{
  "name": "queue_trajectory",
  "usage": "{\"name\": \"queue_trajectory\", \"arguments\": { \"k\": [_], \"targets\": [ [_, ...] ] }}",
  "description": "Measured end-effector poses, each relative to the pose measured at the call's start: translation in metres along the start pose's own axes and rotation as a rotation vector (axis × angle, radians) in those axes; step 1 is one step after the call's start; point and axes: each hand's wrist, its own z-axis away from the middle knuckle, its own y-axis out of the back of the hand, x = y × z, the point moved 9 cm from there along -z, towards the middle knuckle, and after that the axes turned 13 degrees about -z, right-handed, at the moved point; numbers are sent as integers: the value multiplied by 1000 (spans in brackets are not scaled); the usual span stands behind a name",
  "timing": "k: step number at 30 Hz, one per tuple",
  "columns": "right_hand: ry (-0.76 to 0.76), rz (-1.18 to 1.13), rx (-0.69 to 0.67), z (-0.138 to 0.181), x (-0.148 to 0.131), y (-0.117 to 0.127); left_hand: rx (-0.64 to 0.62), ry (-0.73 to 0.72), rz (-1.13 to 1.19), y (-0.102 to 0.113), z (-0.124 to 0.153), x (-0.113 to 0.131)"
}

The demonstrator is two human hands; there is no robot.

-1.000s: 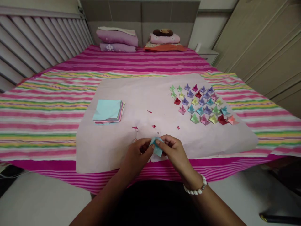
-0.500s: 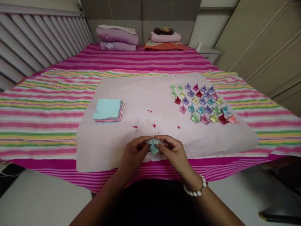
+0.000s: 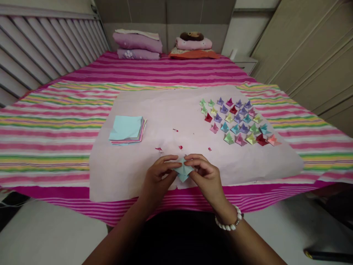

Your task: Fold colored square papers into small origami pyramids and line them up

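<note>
Head: grips [image 3: 156, 177] [image 3: 207, 177] prob. tight on paper [image 3: 183, 172]

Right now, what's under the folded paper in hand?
The pale sheet shows past the near tip of the folded paper. Directly beneath, the paper, left hand and right hand block the view; anything there is hidden.

A wide bed [image 3: 176, 70] spread with pink, magenta and multicoloured striped covers fills the room, its grey panelled headboard [image 3: 146, 14] at the far end. Folded purple bedding [image 3: 138, 43] and a pink-and-orange pile [image 3: 194, 45] rest before it. A slatted rail [image 3: 49, 15] lines the left; a white nightstand [image 3: 246, 67] and beige panelling [image 3: 311, 48] stand right. Pale floor [image 3: 55, 228] shows below, in soft, dim light.
</note>
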Motion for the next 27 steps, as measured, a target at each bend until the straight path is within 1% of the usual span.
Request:
{"name": "queue_trajectory", "arguments": {
  "k": [4, 7, 10, 14, 17, 22, 24, 27],
  "targets": [
    [-21, -32, 4, 2, 1, 0, 37, -2, 20, 4, 1, 3],
    [1, 0, -14, 2, -2, -2, 48, -28, 6, 5, 0, 8],
    [22, 32, -23, 2, -6, -2, 28, -39, 10, 3, 0, 10],
    [2, 16, -14, 1, -5, -2, -12, -20, 11, -1, 0, 8],
    [-42, -14, -9, 1, -2, -3, -33, 25, 24, -3, 0, 4],
    [-189, -72, 1, 1, 10, -2, -33, 131, 172, -3, -1, -1],
    [-208, -117, -16, 1, 12, -2, -36, 194, 229, -3, -2, -4],
    [-237, -201, -78, 1, 15, -6, -39, 301, 287, -2, -2, -14]
  ]
}}
